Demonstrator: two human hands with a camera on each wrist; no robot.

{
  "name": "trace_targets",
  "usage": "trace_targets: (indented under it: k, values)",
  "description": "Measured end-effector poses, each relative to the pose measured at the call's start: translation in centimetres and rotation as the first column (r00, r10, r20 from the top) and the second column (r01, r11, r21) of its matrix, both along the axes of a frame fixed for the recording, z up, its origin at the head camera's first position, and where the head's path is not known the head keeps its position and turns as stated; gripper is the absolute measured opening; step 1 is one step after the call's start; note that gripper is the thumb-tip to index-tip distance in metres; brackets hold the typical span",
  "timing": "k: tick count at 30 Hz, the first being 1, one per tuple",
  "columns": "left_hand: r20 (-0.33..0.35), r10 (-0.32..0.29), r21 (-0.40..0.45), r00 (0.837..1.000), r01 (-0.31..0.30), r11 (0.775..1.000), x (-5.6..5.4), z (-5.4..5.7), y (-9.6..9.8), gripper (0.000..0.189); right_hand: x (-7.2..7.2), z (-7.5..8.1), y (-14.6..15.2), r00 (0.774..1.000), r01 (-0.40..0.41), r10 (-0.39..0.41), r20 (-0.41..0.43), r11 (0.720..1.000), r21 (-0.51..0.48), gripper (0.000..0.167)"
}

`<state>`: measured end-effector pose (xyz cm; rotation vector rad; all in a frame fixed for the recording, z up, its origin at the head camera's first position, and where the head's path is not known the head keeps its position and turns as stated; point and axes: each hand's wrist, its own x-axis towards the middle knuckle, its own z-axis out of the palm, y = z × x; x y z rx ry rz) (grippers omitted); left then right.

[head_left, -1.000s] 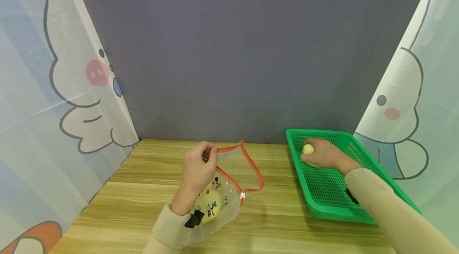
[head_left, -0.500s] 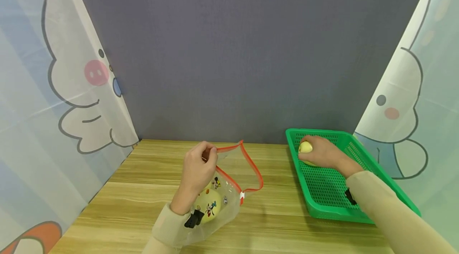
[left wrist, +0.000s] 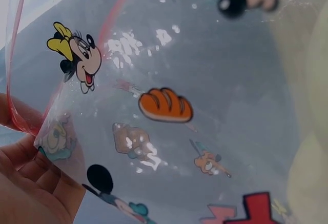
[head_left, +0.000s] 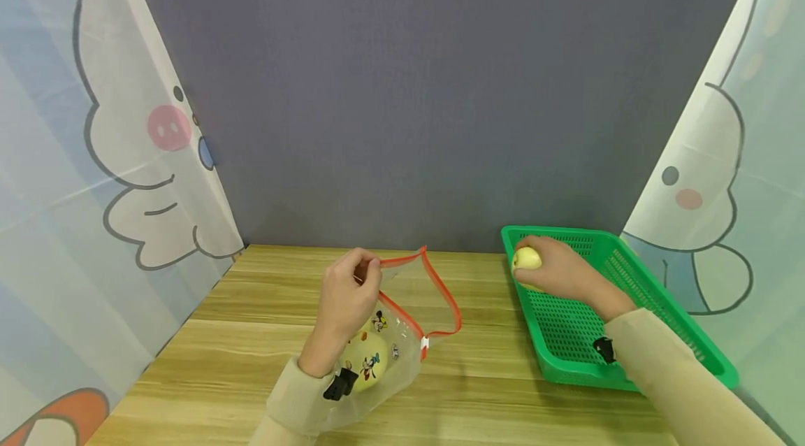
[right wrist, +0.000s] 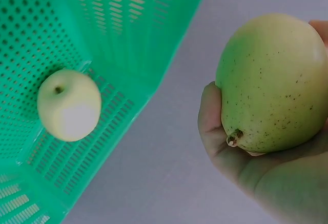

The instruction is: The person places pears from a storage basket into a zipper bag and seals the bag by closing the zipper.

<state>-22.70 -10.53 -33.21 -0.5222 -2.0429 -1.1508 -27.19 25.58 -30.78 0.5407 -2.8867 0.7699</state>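
My left hand [head_left: 349, 296] pinches the red zip edge of a clear zip bag [head_left: 402, 369] printed with cartoon figures, its mouth standing wide. Through the bag's film a round, pale yellow fruit [head_left: 370, 361] shows. In the left wrist view, the thumb and fingers [left wrist: 38, 175] hold the film beside the red strip. At the green basket's left side, my right hand [head_left: 556, 268] grips a speckled yellow-green pear [right wrist: 271, 85], its stem end showing. Another pale yellow pear [right wrist: 69, 108] sits in the basket's corner.
The green plastic basket [head_left: 541, 348] with perforated walls stands on the right of the wooden table [head_left: 251, 341]. A white slider [head_left: 425, 343] hangs at the bag's zip corner. Behind the table rises a grey cloth [head_left: 402, 117], with printed curtains [head_left: 138, 173] at the sides.
My right hand has lifted the pear slightly and carried it left toward the basket's left rim. The left hand and the bag have stayed in place.
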Motion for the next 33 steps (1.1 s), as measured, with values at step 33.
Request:
trace_targets:
  k: [33]
  values:
    - [0.001, -0.002, 0.001, 1.0, 0.002, 1.0, 0.2, 0.1, -0.1, 0.013, 4.0, -0.3, -5.8, 0.996, -0.09, 0.088, -0.033, 0.993, -0.071, 0.04]
